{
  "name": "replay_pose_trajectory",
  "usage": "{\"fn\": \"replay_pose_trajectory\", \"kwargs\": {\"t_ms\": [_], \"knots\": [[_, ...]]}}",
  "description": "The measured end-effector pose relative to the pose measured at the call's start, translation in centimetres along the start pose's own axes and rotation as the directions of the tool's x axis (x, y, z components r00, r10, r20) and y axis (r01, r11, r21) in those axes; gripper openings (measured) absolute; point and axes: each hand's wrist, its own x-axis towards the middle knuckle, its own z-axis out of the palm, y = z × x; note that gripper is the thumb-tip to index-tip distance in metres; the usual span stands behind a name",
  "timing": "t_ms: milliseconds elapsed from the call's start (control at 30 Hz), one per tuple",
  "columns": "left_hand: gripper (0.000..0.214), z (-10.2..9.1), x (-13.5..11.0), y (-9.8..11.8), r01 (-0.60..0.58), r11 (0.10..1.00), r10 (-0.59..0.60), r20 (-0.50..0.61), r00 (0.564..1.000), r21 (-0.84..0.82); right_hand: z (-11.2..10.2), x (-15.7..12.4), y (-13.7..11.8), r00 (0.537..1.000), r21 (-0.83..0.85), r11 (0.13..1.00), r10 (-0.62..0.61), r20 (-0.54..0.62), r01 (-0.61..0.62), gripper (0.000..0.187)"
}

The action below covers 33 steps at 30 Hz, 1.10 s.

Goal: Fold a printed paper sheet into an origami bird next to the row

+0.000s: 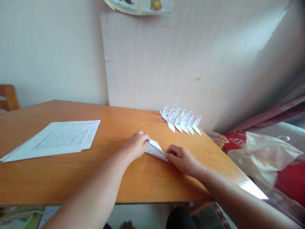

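A piece of folded printed paper [156,150], narrow and pointed, lies on the wooden table between my two hands. My left hand [136,144] is closed on its left end, thumb and fingers pinching the edge. At the right tip, my right hand [182,159] pinches the paper's point between thumb and curled fingers. Part of the paper's left end is hidden under my left hand. Farther back on the right stand several folded paper pieces [183,121] in two rows, white with pointed ends.
A stack of printed sheets [66,136] lies on the left of the wooden table [114,181]. The wall panel [152,70] rises behind the table. Plastic bags [262,156] crowd its right edge, and a chair back [10,97] shows at far left.
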Motion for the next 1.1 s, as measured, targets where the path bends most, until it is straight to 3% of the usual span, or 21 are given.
{"fn": "replay_pose_trajectory", "kwargs": {"t_ms": [167, 300, 433, 567, 667, 900, 1100], "knots": [[0.023, 0.2, 0.0, 0.4, -0.121, 0.991, 0.124, 0.065, 0.990, -0.047, -1.1, -0.2, -0.7, 0.992, 0.004, 1.000, -0.001, 0.129, 0.000, 0.021], [0.023, 0.5, 0.0, 0.6, -0.198, 0.978, 0.205, 0.106, 0.973, -0.072, -2.7, 0.9, -0.9, 0.993, 0.049, 0.997, 0.058, 0.103, -0.064, 0.024], [0.024, 0.6, 0.0, 0.6, -0.218, 0.974, 0.224, 0.109, 0.968, -0.068, -4.2, 2.6, -0.3, 0.962, 0.131, 0.984, 0.083, 0.261, -0.120, 0.027], [0.024, 0.5, 0.0, 0.6, -0.229, 0.970, 0.238, 0.128, 0.963, -0.081, -4.2, 4.7, 0.5, 0.983, 0.166, 0.986, -0.017, 0.185, -0.014, 0.018], [0.025, 0.3, 0.0, 0.7, -0.229, 0.969, 0.241, 0.145, 0.960, -0.091, -3.1, 6.0, 0.9, 0.985, 0.068, 0.990, -0.128, 0.116, 0.120, 0.009], [0.030, 0.2, -0.2, 0.8, -0.228, 0.972, 0.233, 0.122, 0.965, -0.058, -1.2, 5.9, 1.8, 0.934, -0.061, 0.944, -0.311, 0.174, 0.325, 0.012], [0.024, 0.2, -0.2, 1.5, -0.216, 0.974, 0.225, 0.150, 0.963, -0.074, -1.3, 4.6, 1.4, 0.917, -0.054, 0.931, -0.342, 0.207, 0.360, 0.013]]}}
